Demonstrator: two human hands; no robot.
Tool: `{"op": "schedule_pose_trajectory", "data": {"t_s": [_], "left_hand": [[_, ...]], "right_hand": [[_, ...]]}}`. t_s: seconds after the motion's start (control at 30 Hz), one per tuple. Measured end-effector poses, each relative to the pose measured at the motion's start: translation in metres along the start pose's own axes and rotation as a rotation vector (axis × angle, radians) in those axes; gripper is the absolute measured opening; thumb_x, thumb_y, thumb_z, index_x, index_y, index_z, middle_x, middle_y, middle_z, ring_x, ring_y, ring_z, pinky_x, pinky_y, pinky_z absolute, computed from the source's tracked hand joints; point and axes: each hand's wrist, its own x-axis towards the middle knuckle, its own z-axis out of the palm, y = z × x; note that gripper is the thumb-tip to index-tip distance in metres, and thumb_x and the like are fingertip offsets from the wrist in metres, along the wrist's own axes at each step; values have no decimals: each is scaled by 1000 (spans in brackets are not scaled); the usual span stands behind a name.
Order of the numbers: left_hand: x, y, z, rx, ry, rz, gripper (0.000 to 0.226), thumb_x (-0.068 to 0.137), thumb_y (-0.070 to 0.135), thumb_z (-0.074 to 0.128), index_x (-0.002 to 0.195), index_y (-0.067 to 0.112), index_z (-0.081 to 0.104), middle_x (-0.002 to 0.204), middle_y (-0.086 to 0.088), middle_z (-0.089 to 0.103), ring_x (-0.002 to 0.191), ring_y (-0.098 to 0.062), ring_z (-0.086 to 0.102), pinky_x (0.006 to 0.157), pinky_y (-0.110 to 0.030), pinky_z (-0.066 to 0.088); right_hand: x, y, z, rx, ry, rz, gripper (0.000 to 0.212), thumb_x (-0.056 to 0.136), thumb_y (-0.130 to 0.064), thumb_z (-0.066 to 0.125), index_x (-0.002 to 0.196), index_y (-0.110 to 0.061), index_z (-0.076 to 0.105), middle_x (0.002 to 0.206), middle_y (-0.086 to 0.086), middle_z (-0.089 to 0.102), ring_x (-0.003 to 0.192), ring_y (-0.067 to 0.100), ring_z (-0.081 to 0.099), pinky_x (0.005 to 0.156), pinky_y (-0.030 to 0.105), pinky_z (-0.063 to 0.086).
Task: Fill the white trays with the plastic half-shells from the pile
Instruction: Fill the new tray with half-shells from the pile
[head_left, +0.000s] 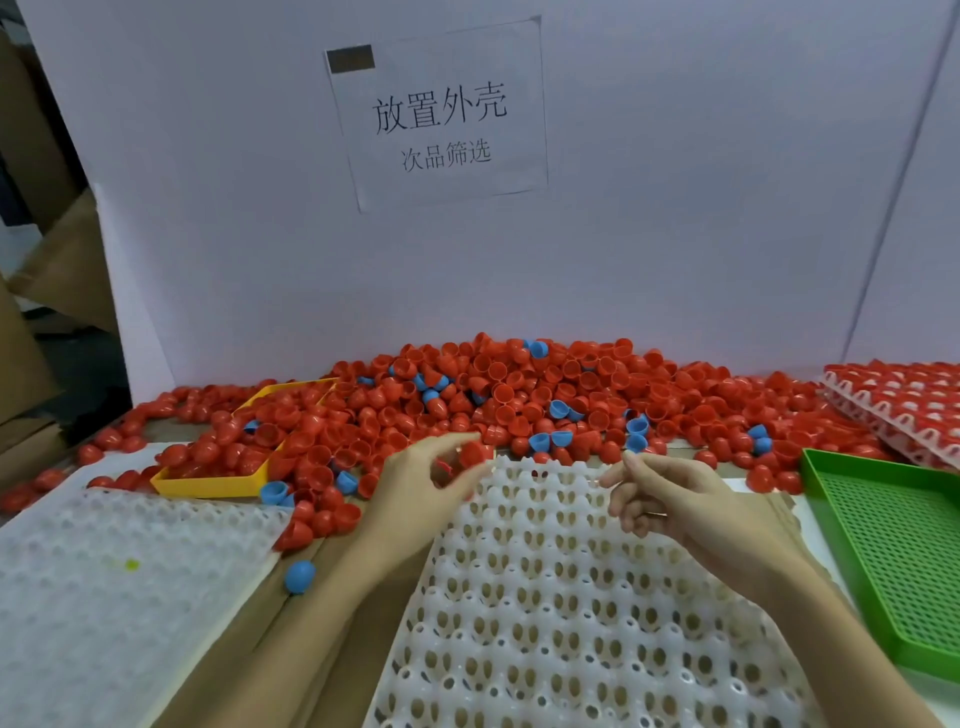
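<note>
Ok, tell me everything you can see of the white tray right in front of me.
The white tray looks like translucent moulded plastic, a grid of round cups with a hole in each bottom and raised peaks between them. It lies flat on brown cardboard, near edge out of frame, far edge against the pile of half-shells. Every visible cup is empty. The left hand holds a red half-shell over its far-left corner; the right hand hovers above.

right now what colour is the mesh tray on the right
Green; the mesh tray shows clearly in the head view.
</note>
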Motion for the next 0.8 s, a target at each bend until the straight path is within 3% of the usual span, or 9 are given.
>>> {"op": "schedule_pose_trajectory", "data": {"t_s": [0.07,0.13,0.23,0.37,0.6,0.7,0.8], "left_hand": [[12,-17,-2,90,25,-76,48,95,34,72,141,29,61,124,24,61,107,8,59,87,-3,43],[13,-32,1,97,57,-135,50,93,36,74,139,23,59,114,16,66,106,0,61,88,-10,44],[8,-41,8,117,127,-88,40,86,39,81,108,26,51,89,17,66,89,5,63,73,-6,45],[6,-37,7,118,182,62,22,86,35,82,86,28,62,83,17,67,93,0,63,75,-8,46],[5,-41,9,68,142,85,12,95,18,73,106,17,78,103,11,67,99,1,64,85,-10,51],[7,-43,11,111,149,69,17,100,12,65,109,11,79,105,7,69,99,-3,65,89,-17,53],[10,-43,11,131,153,58,16,98,9,67,107,10,80,105,4,71,99,-6,67,90,-22,55]], "right_hand": [[0,1,-1,-6,0,4,44,101,-39,57,108,0,75,85,15,72,76,24,65,75,33,54],[1,2,0,-10,-5,9,42,101,-39,57,106,-2,76,86,15,73,76,24,65,73,31,56],[3,4,-2,-26,-16,15,39,100,-40,59,103,-6,79,89,16,74,77,24,66,73,29,58],[2,6,-2,-96,-71,7,38,94,-47,62,99,-15,81,92,13,76,79,22,68,76,28,58],[1,5,-2,-223,-83,-55,20,92,-40,70,96,-24,81,91,9,77,81,19,72,80,25,59],[2,5,-7,-322,99,-182,9,94,-26,72,95,-25,81,94,0,78,86,13,75,81,22,60],[7,12,-18,-675,254,-204,15,95,-21,74,108,-30,75,109,-16,74,108,3,68,98,26,55]]}}
